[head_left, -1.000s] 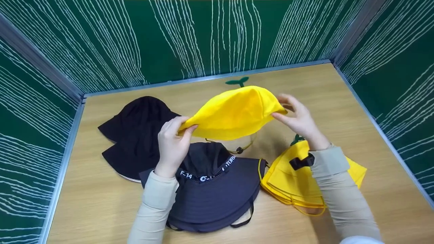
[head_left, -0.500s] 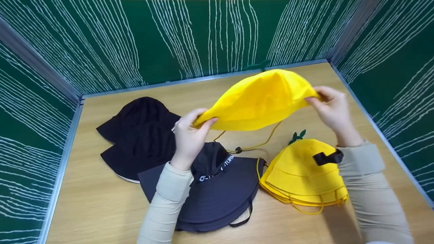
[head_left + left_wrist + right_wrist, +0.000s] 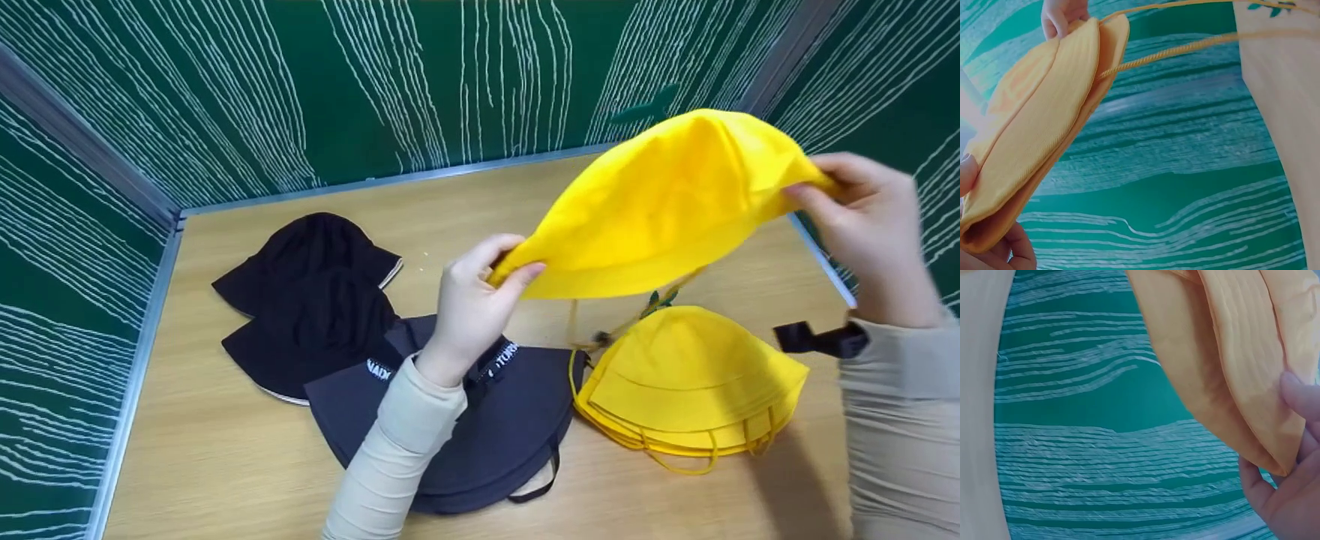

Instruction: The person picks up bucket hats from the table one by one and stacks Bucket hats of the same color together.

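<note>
A yellow bucket hat (image 3: 645, 210) with a green sprout on top is held up in the air, folded flat and tilted. My left hand (image 3: 480, 307) pinches one end of its brim, thumb in front. At the other end, my right hand (image 3: 874, 225) grips the brim between thumb and fingers. The hat's yellow chin cord (image 3: 1168, 55) hangs free in the left wrist view. Below it, a stack of yellow hats (image 3: 690, 375) lies on the table, with cords at the front edge.
Dark grey wide-brimmed hats (image 3: 495, 442) lie stacked at the table's middle, partly behind the left forearm. Two black hats (image 3: 307, 300) overlap at the left. Green panels with white lines (image 3: 375, 90) wall the wooden table (image 3: 195, 465).
Both hands have carried the yellow bucket hat to the right and upward, from above the grey hats to above the yellow stack. The hats on the table have stayed put.
</note>
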Action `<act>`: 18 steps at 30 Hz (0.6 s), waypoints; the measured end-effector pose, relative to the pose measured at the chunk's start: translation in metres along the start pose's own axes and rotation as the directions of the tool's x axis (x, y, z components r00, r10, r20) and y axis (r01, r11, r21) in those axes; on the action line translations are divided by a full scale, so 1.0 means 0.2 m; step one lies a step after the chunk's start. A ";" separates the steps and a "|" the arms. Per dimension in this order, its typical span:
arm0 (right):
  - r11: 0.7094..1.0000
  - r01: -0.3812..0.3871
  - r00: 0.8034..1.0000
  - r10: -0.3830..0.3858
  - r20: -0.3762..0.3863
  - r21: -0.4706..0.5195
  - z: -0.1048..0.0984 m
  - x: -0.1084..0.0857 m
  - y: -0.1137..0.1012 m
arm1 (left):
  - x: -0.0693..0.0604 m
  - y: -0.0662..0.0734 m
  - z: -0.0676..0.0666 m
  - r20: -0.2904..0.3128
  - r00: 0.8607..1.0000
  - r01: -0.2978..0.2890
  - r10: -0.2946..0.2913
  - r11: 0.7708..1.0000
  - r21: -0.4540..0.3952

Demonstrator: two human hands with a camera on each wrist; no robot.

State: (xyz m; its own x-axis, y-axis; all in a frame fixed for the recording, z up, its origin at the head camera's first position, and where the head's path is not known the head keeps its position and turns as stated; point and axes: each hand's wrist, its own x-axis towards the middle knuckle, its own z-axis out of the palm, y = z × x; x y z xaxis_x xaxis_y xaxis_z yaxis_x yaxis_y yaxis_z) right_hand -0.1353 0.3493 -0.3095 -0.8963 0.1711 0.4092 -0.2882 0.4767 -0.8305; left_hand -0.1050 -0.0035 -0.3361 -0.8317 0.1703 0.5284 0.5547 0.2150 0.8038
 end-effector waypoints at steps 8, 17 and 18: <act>0.961 -0.155 0.975 0.187 0.123 -0.228 -0.11 -0.08 0.11 | -0.06 -0.03 0.08 0.135 0.986 0.099 -0.096 0.995 -0.014; 0.914 -0.187 0.896 0.309 0.318 -0.360 -0.18 -0.20 0.32 | -0.12 -0.14 0.20 0.264 0.938 0.203 -0.222 0.974 0.099; 0.909 -0.186 0.887 0.319 0.335 -0.374 -0.19 -0.21 0.35 | -0.13 -0.16 0.22 0.276 0.933 0.207 -0.232 0.971 0.118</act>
State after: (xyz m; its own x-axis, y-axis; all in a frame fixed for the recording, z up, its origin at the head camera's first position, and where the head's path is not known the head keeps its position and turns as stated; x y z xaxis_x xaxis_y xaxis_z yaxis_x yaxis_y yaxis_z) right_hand -0.1041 0.4077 -0.3703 -0.9995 0.0153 -0.0285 0.0307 0.7239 -0.6892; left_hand -0.0996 0.0269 -0.3869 -0.8982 0.3742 0.2307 0.3692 0.3572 0.8580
